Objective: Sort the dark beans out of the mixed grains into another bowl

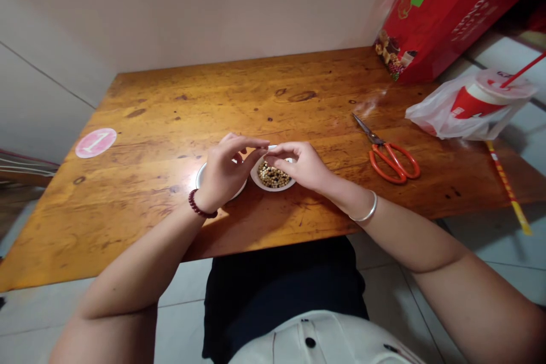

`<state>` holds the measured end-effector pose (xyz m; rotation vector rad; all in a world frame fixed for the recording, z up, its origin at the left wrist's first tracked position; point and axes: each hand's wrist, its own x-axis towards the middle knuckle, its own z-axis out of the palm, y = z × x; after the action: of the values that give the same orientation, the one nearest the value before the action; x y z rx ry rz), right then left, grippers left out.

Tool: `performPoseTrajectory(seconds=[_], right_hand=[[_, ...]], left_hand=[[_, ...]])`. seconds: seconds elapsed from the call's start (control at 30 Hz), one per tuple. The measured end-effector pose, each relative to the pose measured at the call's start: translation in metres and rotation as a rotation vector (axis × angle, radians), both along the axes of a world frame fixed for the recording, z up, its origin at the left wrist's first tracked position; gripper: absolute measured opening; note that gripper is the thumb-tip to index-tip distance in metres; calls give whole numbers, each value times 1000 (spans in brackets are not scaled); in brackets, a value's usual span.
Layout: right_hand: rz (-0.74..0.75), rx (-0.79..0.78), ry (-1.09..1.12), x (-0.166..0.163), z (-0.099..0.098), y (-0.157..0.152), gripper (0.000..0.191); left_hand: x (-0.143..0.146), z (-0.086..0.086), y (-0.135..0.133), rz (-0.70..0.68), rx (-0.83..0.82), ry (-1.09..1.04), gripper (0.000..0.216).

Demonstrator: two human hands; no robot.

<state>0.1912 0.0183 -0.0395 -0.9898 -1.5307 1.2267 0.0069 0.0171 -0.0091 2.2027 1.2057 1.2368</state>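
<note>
Two small white dishes stand side by side near the front edge of a wooden table (273, 102). The right dish (273, 185) holds several mixed light and dark beans (273, 175). The left dish (201, 175) is mostly hidden under my left hand (226, 168), whose fingers reach toward the right dish's rim. My right hand (301, 164) hovers over the right dish with its fingertips pinched together; whether a bean is between them I cannot tell. The fingertips of both hands nearly meet above the beans.
Orange-handled scissors (390, 156) lie to the right. Farther right a red cup with a straw (478, 99) sits in a plastic bag, and a red box (447, 8) stands at the back right. A pink round sticker (96, 142) marks the left side.
</note>
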Motion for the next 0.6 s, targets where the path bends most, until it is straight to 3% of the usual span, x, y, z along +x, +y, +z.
performPoseTrajectory(seconds=[0.1,0.23,0.6], right_hand=[[-72,18,-12,2,5,-2,18],[-162,86,28,5,11,-5,18],[-127,121,22,6,15,-5,15]], left_hand=[[1,-1,0,22,-103,-80,21],[1,-1,0,36,-112,-102,20],[3,0,-2,27,-102,-19,18]])
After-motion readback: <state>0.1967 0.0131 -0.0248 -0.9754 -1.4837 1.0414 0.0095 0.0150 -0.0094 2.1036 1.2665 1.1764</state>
